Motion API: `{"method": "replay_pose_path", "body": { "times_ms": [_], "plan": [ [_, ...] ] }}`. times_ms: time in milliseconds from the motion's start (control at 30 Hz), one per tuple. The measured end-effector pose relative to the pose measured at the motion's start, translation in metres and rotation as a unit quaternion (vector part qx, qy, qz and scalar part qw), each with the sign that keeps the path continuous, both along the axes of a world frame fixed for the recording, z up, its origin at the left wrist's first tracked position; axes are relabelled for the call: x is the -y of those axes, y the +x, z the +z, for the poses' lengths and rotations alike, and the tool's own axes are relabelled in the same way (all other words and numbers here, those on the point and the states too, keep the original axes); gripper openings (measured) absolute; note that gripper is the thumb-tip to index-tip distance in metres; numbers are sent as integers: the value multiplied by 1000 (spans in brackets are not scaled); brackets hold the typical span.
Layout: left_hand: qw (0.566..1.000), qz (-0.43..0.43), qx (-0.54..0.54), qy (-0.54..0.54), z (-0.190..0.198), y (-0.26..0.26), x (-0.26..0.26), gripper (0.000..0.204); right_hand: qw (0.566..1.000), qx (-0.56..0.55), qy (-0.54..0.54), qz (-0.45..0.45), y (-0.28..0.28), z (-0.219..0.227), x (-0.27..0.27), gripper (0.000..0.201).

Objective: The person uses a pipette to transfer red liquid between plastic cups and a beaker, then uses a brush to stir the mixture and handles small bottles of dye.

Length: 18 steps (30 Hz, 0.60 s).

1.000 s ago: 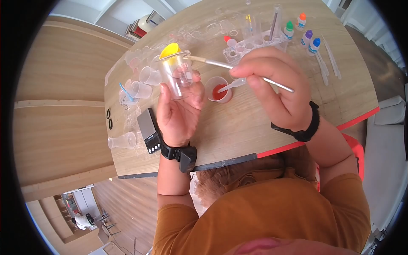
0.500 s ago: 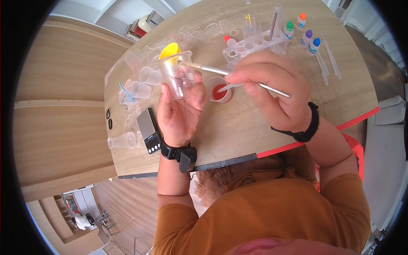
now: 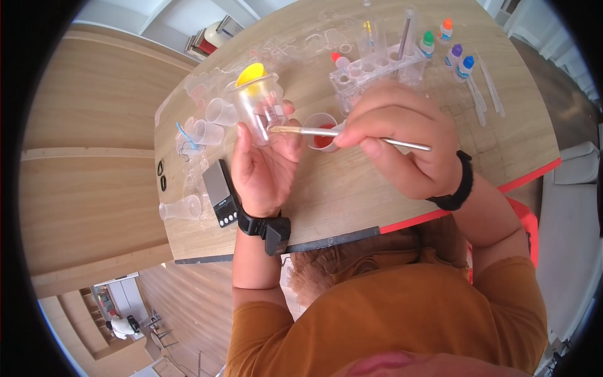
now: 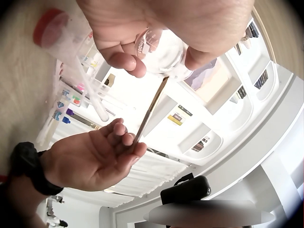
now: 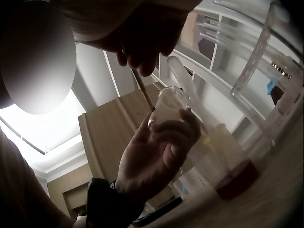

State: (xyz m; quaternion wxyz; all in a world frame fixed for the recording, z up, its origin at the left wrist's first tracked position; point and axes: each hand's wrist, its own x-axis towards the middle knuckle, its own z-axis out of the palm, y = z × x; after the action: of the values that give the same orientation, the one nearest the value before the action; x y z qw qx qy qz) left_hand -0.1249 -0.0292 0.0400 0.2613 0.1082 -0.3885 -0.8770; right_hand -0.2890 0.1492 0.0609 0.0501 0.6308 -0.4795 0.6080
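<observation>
My left hand [image 3: 265,179] holds a clear beaker [image 3: 254,103] raised above the table, fingers and thumb around its lower part. A paintbrush [image 3: 314,131] with a silvery handle is pinched between the thumb and fingers of my right hand [image 3: 405,135]. Its bristle tip lies at the beaker's lower end in the head view, and the left wrist view shows the brush [image 4: 151,111] reaching that same end. Behind the hands stands a cup of red liquid [image 3: 323,118]; a pipette [image 4: 90,88] leans in it. A yellow cup-shaped thing [image 3: 252,73] shows behind the beaker's rim.
A clear test tube rack [image 3: 348,72] stands at the back, beside several capped dropper bottles [image 3: 427,44]. Pipettes [image 3: 477,103] lie at the right. On the left are plastic cups [image 3: 209,133], a black digital scale [image 3: 220,193] and a cup on its side [image 3: 182,208].
The brush tip has moved from the beaker's rim down to its lower end, and my right hand has shifted slightly with it. The left hand and beaker stay nearly in place.
</observation>
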Motion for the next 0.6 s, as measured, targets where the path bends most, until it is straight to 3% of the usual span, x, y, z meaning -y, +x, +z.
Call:
{"method": "replay_pose_path", "body": {
  "times_ms": [100,167,200,267,300,367,433,500,600],
  "plan": [
    [999,-31,-38,-11,-6,1,8,71,998,31,-17,-44,1,-3,2,17],
    [990,-104,-90,-27,-11,1,14,71,998,57,-19,-32,3,-5,4,17],
    [990,-103,-90,-27,-8,1,10,71,996,83,-20,-21,4,-5,5,17],
    [999,0,15,-36,2,1,-1,72,999,38,-4,-2,3,-1,2,16],
    [999,0,15,-37,0,1,2,72,1000,-7,13,17,3,0,1,16],
    [997,-52,-54,-35,-9,0,11,61,1000,-5,12,22,4,0,0,16],
    [997,-48,-44,-40,-8,2,10,63,1000,-2,13,26,4,-1,1,16],
    [997,-45,-36,-45,-9,2,11,65,998,36,-16,-41,2,-3,4,16],
    [988,-103,-100,-57,-13,2,15,62,997,78,-13,-17,3,-3,5,16]
  ]
}}
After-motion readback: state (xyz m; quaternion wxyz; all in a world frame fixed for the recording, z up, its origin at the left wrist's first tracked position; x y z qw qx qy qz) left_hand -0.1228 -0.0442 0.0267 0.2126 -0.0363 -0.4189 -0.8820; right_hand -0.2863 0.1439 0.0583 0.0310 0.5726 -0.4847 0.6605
